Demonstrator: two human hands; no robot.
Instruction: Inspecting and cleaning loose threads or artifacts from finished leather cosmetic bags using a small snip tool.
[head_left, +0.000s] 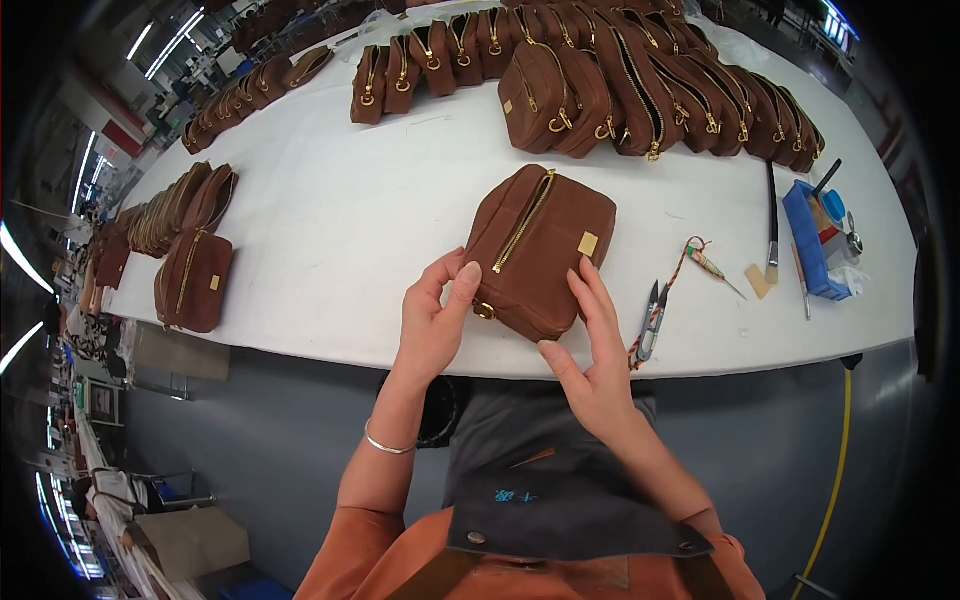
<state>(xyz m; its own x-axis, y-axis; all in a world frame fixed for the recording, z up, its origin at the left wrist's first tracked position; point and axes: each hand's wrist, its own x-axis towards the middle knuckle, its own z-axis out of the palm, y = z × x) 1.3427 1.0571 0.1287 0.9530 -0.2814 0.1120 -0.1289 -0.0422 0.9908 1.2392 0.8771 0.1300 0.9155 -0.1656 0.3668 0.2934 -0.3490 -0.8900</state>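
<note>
A brown zip pouch (pixel 553 245) with a brass zipper (pixel 524 222) and a small gold plate (pixel 588 244) is tilted between my hands at the table's near side. My left hand (pixel 436 318) grips its lower left corner, thumb in front and the other fingers partly hidden behind. Beside that thumb is a brass ring (pixel 485 311) on the pouch's end. My right hand (pixel 592 350) holds the lower right side, its fingers along the face below the gold plate and its thumb at the bottom edge.
Rows of similar brown pouches (pixel 640 90) line the far side; more pouches (pixel 195 280) stand at left. On the right lie thread snips (pixel 652 325), an awl (pixel 705 262), a brush (pixel 772 225) and a blue bin (pixel 808 240). The white table's near edge (pixel 330 362) curves before me.
</note>
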